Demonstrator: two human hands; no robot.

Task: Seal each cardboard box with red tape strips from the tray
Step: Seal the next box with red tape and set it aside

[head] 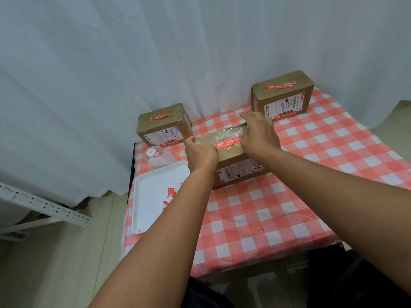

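A cardboard box (239,168) lies in the middle of the checked table, with a red tape strip (228,143) across its top. My left hand (200,154) curls over the box's left end, at the strip's left end. My right hand (260,134) lies over the box's right part with fingers bent down onto the strip's right end. Two other cardboard boxes stand behind: one at the back left (163,125) and one at the back right (282,96), each with red tape on top. More red strips (170,195) lie in the white tray (144,196) at the left.
A roll of white label backing (155,155) lies between the tray and the back-left box. The red-and-white checked cloth (266,214) covers the table. White curtains hang behind, and a metal shelf rail (44,205) lies on the floor at left.
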